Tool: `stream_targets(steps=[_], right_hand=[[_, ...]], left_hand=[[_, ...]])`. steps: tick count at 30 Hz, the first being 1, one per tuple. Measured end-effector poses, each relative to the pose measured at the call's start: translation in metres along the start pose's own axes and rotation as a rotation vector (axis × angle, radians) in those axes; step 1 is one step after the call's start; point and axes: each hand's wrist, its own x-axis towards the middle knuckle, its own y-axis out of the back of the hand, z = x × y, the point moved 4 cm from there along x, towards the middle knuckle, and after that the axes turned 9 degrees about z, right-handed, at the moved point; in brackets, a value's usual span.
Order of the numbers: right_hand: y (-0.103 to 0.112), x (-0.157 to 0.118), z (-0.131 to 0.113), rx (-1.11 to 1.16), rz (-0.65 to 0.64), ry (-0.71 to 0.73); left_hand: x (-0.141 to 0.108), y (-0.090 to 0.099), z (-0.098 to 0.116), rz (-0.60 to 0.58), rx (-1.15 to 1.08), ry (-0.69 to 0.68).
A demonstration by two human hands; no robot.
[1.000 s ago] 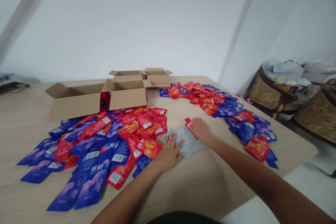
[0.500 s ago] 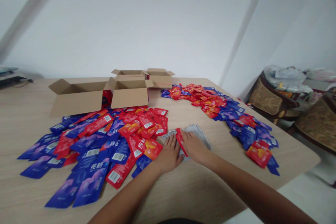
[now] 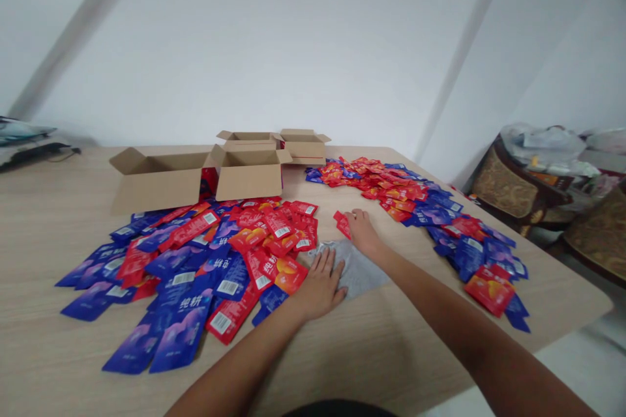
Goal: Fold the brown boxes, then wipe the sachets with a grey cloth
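My left hand [image 3: 320, 283] lies flat with fingers stretched over the left part of a grey cloth [image 3: 359, 270] on the table. Beyond the cloth, my right hand [image 3: 362, 231] grips a red pouch [image 3: 343, 224] by its right part. Just left of my left hand spreads a heap of red and blue pouches, among them a red one with orange fruit printed on it [image 3: 286, 272] and a blue one [image 3: 180, 332]. A second band of pouches [image 3: 396, 192] curves along the table's right side.
Several open cardboard boxes stand at the back left, the nearest being a wide one [image 3: 161, 189] and a smaller one [image 3: 249, 179]. Chairs [image 3: 508, 182] loaded with plastic bags stand past the table's right edge. Dark items [image 3: 34, 150] lie at the far left.
My right hand has moved forward off the cloth, carrying the red pouch. The cloth now lies flatter. My left hand stays on it. The view has shifted slightly.
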Motion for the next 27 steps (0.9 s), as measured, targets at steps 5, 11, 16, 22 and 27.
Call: stream_targets(steps=[5, 11, 16, 22, 27], right_hand=[[0.019, -0.036, -0.021, -0.017, -0.06, 0.07], [-0.005, -0.075, -0.026, 0.017, -0.128, 0.12], [-0.029, -0.047, -0.014, 0.062, -0.155, 0.115], [-0.032, 0.003, 0.005, 0.205, -0.232, 0.076], [-0.026, 0.018, 0.033, 0.352, -0.158, -0.196]], left_hand=[[0.0, 0.0, -0.001, 0.012, -0.007, 0.005], [0.0, 0.001, -0.001, 0.006, -0.019, 0.007], [0.002, 0.006, 0.002, -0.027, -0.03, 0.025], [0.002, 0.01, 0.003, -0.084, -0.054, 0.056], [0.0, 0.012, 0.003, -0.076, -0.086, 0.04]])
